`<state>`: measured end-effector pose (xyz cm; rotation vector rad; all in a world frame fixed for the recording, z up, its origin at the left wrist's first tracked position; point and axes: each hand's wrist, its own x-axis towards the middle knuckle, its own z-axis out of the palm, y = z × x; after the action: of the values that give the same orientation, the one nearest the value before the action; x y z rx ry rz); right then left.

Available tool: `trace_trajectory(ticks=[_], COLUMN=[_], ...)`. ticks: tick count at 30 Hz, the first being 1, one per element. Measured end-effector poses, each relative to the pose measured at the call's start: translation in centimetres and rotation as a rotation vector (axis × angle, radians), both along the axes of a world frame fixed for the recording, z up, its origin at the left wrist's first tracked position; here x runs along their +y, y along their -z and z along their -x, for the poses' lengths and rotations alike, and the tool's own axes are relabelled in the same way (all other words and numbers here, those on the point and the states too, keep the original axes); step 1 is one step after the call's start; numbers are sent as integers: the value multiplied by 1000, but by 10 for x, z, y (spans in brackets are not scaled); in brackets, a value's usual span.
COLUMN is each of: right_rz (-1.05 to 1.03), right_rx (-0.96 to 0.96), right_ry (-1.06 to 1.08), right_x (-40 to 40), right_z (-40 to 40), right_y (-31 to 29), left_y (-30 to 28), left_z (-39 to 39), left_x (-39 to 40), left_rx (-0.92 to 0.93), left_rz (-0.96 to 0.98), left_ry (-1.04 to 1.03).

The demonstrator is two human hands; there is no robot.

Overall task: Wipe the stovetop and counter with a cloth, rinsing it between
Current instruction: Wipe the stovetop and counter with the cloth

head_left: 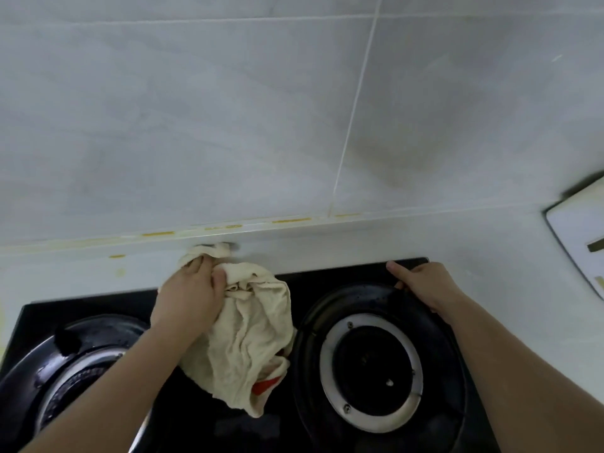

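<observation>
Pale wall tiles rise behind the counter [81,273], where the left hand [192,289] grips the cloth [248,338], pushing its bunched end into the stained back edge, probably to scrub there, while the right hand [421,282] rests fingers-relaxed on the stovetop [327,279], seemingly for balance.

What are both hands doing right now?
Left hand: closed around the cloth, at the stovetop's back edge.
Right hand: open, holding nothing, resting on the right burner ring.

A left hand [191,291] grips a cream cloth [248,335] on the counter [98,276] at twelve o'clock of the black stovetop [209,416]; the right hand [421,284] rests on the stovetop's three o'clock burner ring [434,325].
</observation>
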<state>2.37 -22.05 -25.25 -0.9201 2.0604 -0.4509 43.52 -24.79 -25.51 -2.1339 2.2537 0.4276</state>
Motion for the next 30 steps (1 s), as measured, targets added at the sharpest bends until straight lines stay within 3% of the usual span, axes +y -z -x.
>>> trace_trajectory(ticks=[2,8,12,18,23,27,30], right_rz=[3,24,29,30,8,-7,-27], right_rx=[13,-11,-21,-6,-60,-70,-51], right_ry=[-19,-11,-14,-67,-12,16,16], right_x=[1,0,0,-1,0,0,-1], right_z=[0,2,4,6,7,8,5], right_y=[2,9,11,11,8,7,3], left_y=[1,8,4,-14,-22,-21,-18], left_z=[16,57,65,133,216,256,253], left_x=[8,-11,-26,-36,-66,-81,-81], left_rx=[84,177,221,208,121,9,24], left_rz=[4,-26,105,359,229,4,7], left_ry=[24,401,420,744,1002,959,942])
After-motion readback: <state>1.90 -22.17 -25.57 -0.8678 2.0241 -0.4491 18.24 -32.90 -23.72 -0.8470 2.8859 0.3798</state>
